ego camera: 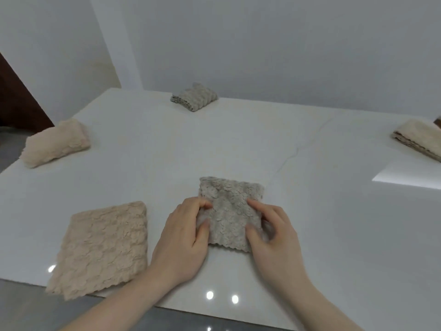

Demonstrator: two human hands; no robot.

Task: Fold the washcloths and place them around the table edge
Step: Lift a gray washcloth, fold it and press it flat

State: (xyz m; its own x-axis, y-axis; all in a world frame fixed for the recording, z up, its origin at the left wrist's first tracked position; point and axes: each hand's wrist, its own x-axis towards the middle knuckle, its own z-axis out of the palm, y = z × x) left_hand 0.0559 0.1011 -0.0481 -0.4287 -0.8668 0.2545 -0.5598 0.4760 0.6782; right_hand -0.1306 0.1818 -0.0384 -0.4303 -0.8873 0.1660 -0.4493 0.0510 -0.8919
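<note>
A grey fluffy washcloth [230,211], folded to a narrow rectangle, lies on the white table [334,235] in front of me. My left hand [183,240] pinches its left edge between thumb and fingers. My right hand [272,235] grips its right edge, fingers curled over the top. A beige washcloth [102,247] lies flat at the near left, its corner hanging over the table's edge. Three folded washcloths sit at the edges: a beige one [56,142] at the left, a grey one [194,96] at the far side, a cream one [420,139] at the right.
White walls stand close behind the table. A dark brown surface [16,101] shows past the left wall. The near table edge runs diagonally below my forearms, with grey floor [28,311] beneath.
</note>
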